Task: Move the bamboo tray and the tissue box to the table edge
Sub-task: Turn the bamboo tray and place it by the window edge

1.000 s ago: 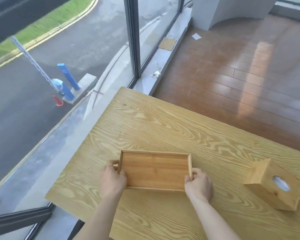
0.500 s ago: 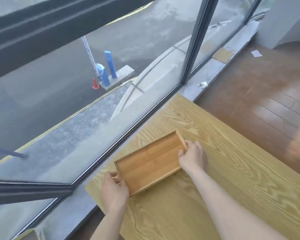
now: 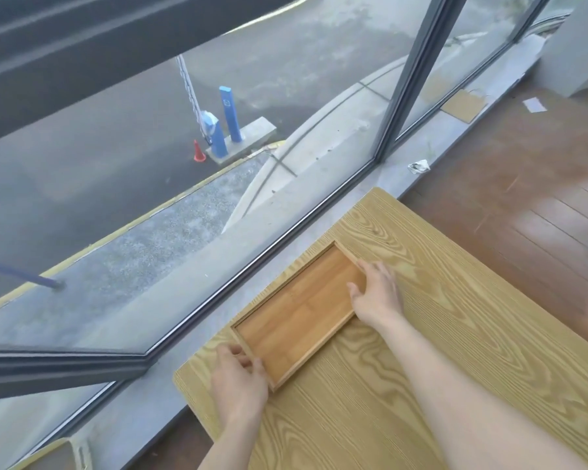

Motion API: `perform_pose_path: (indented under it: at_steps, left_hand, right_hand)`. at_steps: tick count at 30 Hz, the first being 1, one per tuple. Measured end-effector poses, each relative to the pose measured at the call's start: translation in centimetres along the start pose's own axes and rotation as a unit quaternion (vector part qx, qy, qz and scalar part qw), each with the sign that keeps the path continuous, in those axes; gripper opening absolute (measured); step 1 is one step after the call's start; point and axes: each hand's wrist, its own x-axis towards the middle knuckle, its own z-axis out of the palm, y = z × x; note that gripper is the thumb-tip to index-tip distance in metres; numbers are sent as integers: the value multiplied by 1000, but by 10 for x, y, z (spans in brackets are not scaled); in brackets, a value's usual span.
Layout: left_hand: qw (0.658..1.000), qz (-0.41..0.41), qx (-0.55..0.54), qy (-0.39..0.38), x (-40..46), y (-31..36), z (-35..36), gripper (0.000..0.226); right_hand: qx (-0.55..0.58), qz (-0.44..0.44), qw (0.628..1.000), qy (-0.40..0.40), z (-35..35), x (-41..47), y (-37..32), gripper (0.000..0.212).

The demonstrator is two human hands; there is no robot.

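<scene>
I have the bamboo tray [image 3: 299,313] lying flat on the table [image 3: 455,334], its long side running along the window-side edge and sitting just inside it, so this half of the job looks close to done. It sits between my two hands, one at each short end, which keeps it square to the edge instead of letting it swing.

My left hand [image 3: 238,385] is at the near end, fingers curled over the corner rim with the thumb pinching the low wall from outside. My right hand [image 3: 375,291] is at the far end, fingers pressed together and laid along the rim, thumb reaching onto the tray floor; whether it truly grips or only rests there I cannot tell.

Beyond my left hand the tabletop ends, then a grey sill [image 3: 286,262] and the window frame [image 3: 408,79], so I judge there is little room left to push.

The tissue box is not in view; it would have to be somewhere off past my right forearm.
</scene>
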Motion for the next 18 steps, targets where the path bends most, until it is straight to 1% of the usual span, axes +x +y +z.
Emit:
perform_pose_path:
  at_steps: [2,4,6,8,9,10,12,14,16,18]
  left_hand:
    - [1000,12,8,-4,1,0,0,30]
    - [999,30,33,-13,0,-2,0,34]
    - [994,61,88,1,-2,-4,-2,48]
    - [977,140,157,30,-6,-7,-5,65]
    - [963,190,190,30,-8,-8,-7,71]
    - [947,233,223,11,-10,-8,-7,76]
    - [918,290,267,-39,-13,-9,-6,83]
    - [904,308,287,-69,-13,-9,-2,85]
    - [902,302,297,-82,-13,-9,2,84]
    - [907,294,292,-80,-13,-7,5,79]
  right_hand:
    - [7,-10,1000,-10,2,1,1,62]
    - [17,-18,1000,-17,4,-2,4,70]
    - [0,-36,999,-12,4,-10,9,82]
    - [-54,-79,995,-4,4,-20,16,93]
    - [-80,-105,991,-11,4,-25,20,97]
    - [-102,-129,986,-26,4,-29,25,99]
    - [-125,-157,978,-59,5,-35,34,97]
    - [-131,-167,975,-69,6,-38,38,86]
    - [-134,-171,974,-64,7,-37,38,74]
    - [-128,-173,975,-58,7,-35,36,64]
